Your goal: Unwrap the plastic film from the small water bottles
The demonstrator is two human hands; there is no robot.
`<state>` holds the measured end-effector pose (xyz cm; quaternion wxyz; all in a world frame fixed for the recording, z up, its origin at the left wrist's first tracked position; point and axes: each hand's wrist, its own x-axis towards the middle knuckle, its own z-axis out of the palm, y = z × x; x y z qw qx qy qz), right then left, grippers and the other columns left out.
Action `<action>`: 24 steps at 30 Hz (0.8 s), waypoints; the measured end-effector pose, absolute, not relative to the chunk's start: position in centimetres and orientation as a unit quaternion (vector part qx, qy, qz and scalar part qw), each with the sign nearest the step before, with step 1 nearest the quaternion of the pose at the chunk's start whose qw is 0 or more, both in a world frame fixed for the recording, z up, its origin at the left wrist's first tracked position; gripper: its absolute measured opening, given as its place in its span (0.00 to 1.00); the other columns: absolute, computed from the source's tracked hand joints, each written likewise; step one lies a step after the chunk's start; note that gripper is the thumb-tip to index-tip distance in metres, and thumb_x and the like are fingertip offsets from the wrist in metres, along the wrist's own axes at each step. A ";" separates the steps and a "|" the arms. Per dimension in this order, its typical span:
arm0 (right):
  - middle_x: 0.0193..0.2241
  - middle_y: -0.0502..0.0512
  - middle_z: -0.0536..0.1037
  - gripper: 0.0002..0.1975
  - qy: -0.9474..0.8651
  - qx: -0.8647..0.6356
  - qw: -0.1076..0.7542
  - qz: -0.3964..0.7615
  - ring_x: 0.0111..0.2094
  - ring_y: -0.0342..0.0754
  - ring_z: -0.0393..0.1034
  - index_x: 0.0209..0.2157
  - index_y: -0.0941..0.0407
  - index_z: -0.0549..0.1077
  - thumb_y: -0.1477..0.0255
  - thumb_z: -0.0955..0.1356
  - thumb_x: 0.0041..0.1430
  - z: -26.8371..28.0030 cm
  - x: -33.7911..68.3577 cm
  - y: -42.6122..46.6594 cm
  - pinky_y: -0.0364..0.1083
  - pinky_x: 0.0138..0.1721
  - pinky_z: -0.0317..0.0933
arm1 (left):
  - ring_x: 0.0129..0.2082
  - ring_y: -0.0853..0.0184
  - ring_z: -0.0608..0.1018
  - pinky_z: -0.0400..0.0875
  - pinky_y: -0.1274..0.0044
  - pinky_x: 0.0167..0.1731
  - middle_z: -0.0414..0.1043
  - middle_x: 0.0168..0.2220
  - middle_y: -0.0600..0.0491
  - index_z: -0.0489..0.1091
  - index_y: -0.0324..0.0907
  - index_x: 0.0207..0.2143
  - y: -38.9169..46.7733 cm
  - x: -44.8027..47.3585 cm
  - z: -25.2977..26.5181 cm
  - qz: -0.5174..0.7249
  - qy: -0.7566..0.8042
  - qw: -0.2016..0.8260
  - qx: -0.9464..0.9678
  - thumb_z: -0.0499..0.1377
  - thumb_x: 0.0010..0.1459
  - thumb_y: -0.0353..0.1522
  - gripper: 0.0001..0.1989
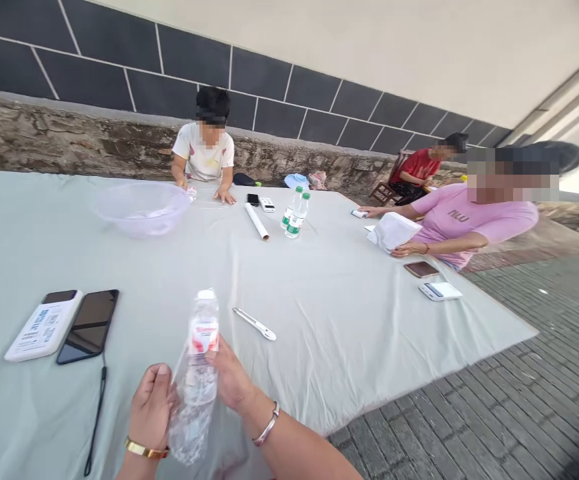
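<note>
Bottle (202, 380), clear and red-labelled, is held tilted over the near side of the bench (329, 280): the right hand (234, 377) has its fingers grasping it, the left hand (152, 407) pinching clear film (180, 365) beside it. Right of the bottle, creased cloth (319, 360) stretches to the bench's edge, 1 cutter (254, 325) lying near. Beyond it, leftward, 1 lilac basin (152, 228) contains something too blurred to name; rightward stand 2 green-capped bottles (297, 225). Brick paving (419, 413) lies far right of it.
</note>
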<state>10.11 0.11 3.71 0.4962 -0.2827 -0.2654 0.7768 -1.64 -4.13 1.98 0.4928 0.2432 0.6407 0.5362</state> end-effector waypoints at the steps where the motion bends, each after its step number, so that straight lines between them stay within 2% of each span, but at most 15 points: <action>1: 0.31 0.50 0.73 0.20 -0.255 -0.281 0.497 0.780 0.29 0.44 0.66 0.39 0.56 0.71 0.69 0.73 0.41 3.7 10.2 0.2 0.43 0.34 0.60 | 0.11 0.74 0.55 0.52 0.81 0.11 0.49 0.13 0.65 0.58 0.45 0.26 -4.0 -1.8 2.2 0.541 0.623 0.521 0.220 0.58 0.45 0.55 0.23; 5: 0.32 0.53 0.76 0.16 -0.237 -0.295 0.478 0.792 0.32 0.46 0.69 0.39 0.57 0.72 0.69 0.71 0.44 3.7 10.6 0.5 0.44 0.35 0.61 | 0.12 0.76 0.50 0.46 0.82 0.11 0.48 0.14 0.65 0.64 0.44 0.31 -3.5 -2.6 3.4 0.538 0.587 0.534 0.283 0.57 0.45 0.54 0.24; 7: 0.31 0.53 0.76 0.16 -0.225 -0.298 0.475 0.797 0.30 0.46 0.70 0.38 0.56 0.72 0.69 0.71 0.44 3.7 10.8 0.7 0.44 0.33 0.61 | 0.13 0.76 0.51 0.46 0.82 0.13 0.48 0.15 0.64 0.65 0.43 0.26 -3.4 -3.1 4.0 0.497 0.586 0.519 0.373 0.61 0.42 0.52 0.22; 9: 0.28 0.52 0.76 0.15 -0.212 -0.300 0.472 0.801 0.28 0.46 0.69 0.36 0.56 0.72 0.68 0.71 0.43 3.7 11.1 0.7 0.44 0.31 0.61 | 0.15 0.77 0.53 0.48 0.82 0.14 0.47 0.14 0.63 0.62 0.42 0.19 -3.4 -3.3 4.3 0.465 0.603 0.490 0.425 0.63 0.41 0.49 0.21; 13: 0.26 0.53 0.77 0.16 -0.194 -0.290 0.442 0.826 0.26 0.48 0.71 0.35 0.57 0.72 0.66 0.71 0.42 3.7 11.4 0.8 0.45 0.30 0.62 | 0.13 0.76 0.56 0.53 0.81 0.14 0.48 0.13 0.63 0.59 0.43 0.17 -3.6 -3.3 3.3 0.490 0.619 0.490 0.370 0.58 0.47 0.50 0.22; 17: 0.28 0.53 0.77 0.17 -0.201 -0.278 0.432 0.834 0.29 0.48 0.72 0.37 0.56 0.72 0.65 0.72 0.44 3.6 11.5 0.9 0.45 0.32 0.63 | 0.14 0.75 0.59 0.59 0.80 0.16 0.50 0.13 0.63 0.58 0.43 0.18 -4.0 -3.3 1.7 0.536 0.635 0.477 0.287 0.58 0.48 0.51 0.23; 19: 0.29 0.52 0.76 0.17 -0.231 -0.280 0.431 0.826 0.30 0.47 0.72 0.38 0.55 0.72 0.64 0.73 0.45 3.7 11.5 0.8 0.44 0.32 0.63 | 0.18 0.72 0.66 0.64 0.80 0.20 0.61 0.18 0.59 0.64 0.42 0.22 -3.9 -3.6 1.7 0.538 0.637 0.469 0.289 0.58 0.49 0.51 0.21; 21: 0.31 0.52 0.76 0.19 -0.263 -0.274 0.427 0.821 0.31 0.46 0.71 0.39 0.55 0.72 0.63 0.74 0.45 3.8 11.4 0.6 0.44 0.32 0.63 | 0.25 0.69 0.72 0.68 0.78 0.23 0.69 0.27 0.55 0.68 0.42 0.33 -3.6 -3.8 2.3 0.542 0.623 0.483 0.291 0.58 0.48 0.51 0.22; 22: 0.31 0.52 0.76 0.20 -0.275 -0.267 0.423 0.821 0.31 0.46 0.71 0.39 0.56 0.72 0.61 0.74 0.45 3.8 11.3 0.5 0.44 0.33 0.63 | 0.25 0.69 0.73 0.68 0.78 0.23 0.70 0.29 0.54 0.67 0.42 0.37 -3.3 -3.8 2.6 0.539 0.615 0.495 0.294 0.59 0.47 0.51 0.23; 24: 0.31 0.53 0.76 0.21 -0.283 -0.263 0.421 0.821 0.30 0.46 0.70 0.39 0.56 0.72 0.60 0.74 0.45 3.8 11.1 0.4 0.45 0.33 0.63 | 0.19 0.71 0.69 0.63 0.80 0.17 0.66 0.22 0.58 0.66 0.42 0.34 -2.8 -3.6 3.0 0.522 0.610 0.512 0.305 0.61 0.45 0.51 0.24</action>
